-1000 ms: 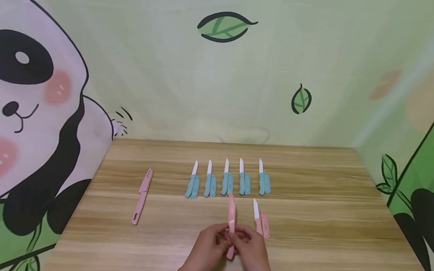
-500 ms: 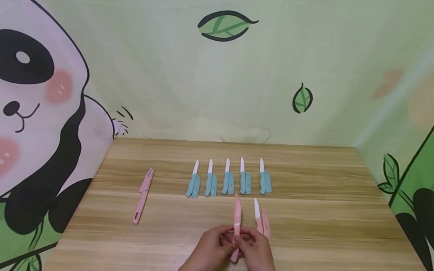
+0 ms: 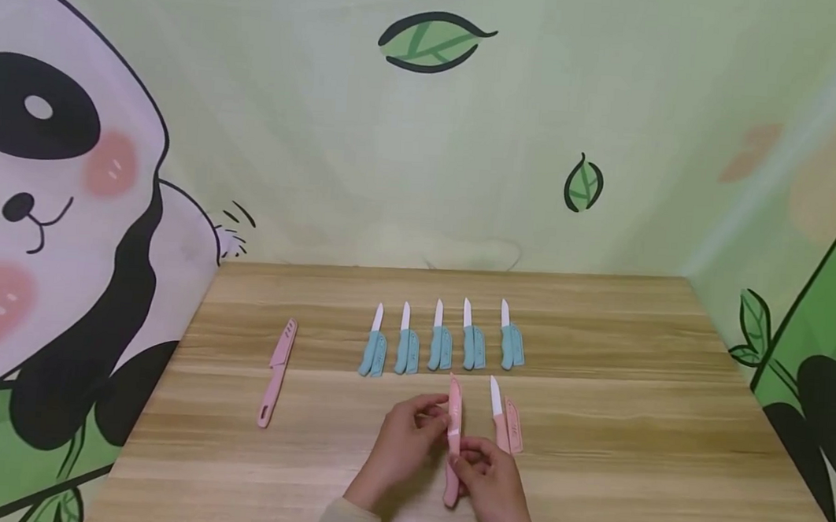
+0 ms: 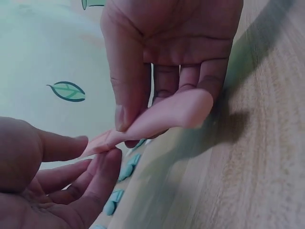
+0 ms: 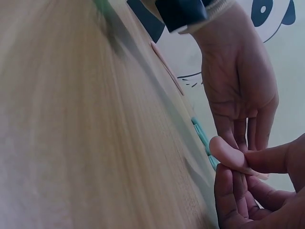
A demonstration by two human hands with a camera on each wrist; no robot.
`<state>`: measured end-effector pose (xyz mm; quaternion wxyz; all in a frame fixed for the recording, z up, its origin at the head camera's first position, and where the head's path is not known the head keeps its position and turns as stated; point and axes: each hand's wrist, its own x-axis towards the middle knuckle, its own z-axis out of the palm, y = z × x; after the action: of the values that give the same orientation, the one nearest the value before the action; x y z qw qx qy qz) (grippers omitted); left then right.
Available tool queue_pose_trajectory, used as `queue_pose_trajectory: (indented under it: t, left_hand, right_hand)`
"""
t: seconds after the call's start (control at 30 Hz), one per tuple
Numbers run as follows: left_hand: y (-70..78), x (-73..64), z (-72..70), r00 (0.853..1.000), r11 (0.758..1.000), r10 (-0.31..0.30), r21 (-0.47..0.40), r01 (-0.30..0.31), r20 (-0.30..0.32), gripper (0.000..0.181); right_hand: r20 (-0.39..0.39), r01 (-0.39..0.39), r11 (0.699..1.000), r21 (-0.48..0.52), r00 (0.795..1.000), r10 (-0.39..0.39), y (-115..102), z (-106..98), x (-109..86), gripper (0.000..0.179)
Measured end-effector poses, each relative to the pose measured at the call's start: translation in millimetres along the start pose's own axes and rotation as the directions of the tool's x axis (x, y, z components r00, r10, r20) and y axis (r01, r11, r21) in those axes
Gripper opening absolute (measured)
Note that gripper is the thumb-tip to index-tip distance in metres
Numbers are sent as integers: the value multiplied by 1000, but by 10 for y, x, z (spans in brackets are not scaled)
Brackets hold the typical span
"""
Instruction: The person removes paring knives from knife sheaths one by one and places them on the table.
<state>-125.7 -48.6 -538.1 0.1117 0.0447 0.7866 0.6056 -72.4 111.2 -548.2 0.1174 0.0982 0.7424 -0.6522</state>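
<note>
In the head view, a pink paring knife [image 3: 452, 480] points away from me, its blade covered by a pink sheath [image 3: 455, 401]. My right hand [image 3: 495, 478] grips the handle between thumb and fingers. Farther up, my left hand [image 3: 409, 438] pinches the sheath near where it meets the handle. The left wrist view shows the handle's rounded end [image 4: 195, 107] sticking out past the right hand [image 4: 171, 38], and the left thumb and fingers on the sheath. Just right of the hands lies an unsheathed pink knife [image 3: 497, 415] with its pink sheath [image 3: 513, 428] beside it.
Several blue-handled knives with white blades, such as the rightmost knife [image 3: 506, 336], form a row behind the hands, each with a blue sheath alongside. A sheathed pink knife [image 3: 276, 376] lies at the left of the wooden table [image 3: 629, 430]. A printed cloth [image 3: 311, 129] hangs behind.
The left hand has moved from the handle up to the sheath, away from the right hand. Earlier both hands held the handle together. The knife has shifted slightly right.
</note>
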Motion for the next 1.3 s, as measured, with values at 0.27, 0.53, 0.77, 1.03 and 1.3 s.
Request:
queue_pose_trajectory:
  t: [0.27, 0.53, 0.77, 1.03, 1.3]
  left_hand:
    - [-10, 84, 54, 999, 996, -40, -79, 38, -17, 29]
    - [-20, 123, 41, 999, 993, -48, -113, 47, -11, 29]
    - [5, 126, 29, 998, 990, -57, -127, 56, 2, 28]
    - [19, 115, 4, 998, 990, -55, -128, 55, 6, 27]
    - [-10, 120, 11, 999, 990, -44, -134, 45, 10, 24]
  right_hand:
    - [14, 9, 1000, -7, 1000, -9, 19, -31, -13, 30]
    - [11, 16, 1000, -7, 1000, -16, -19, -39, -8, 30]
    - [11, 21, 1000, -9, 1000, -21, -35, -47, -18, 32]
    - [23, 24, 1000, -8, 999, -23, 8, -49, -3, 33]
    - [48, 28, 1000, 9, 998, -28, 2, -37, -17, 33]
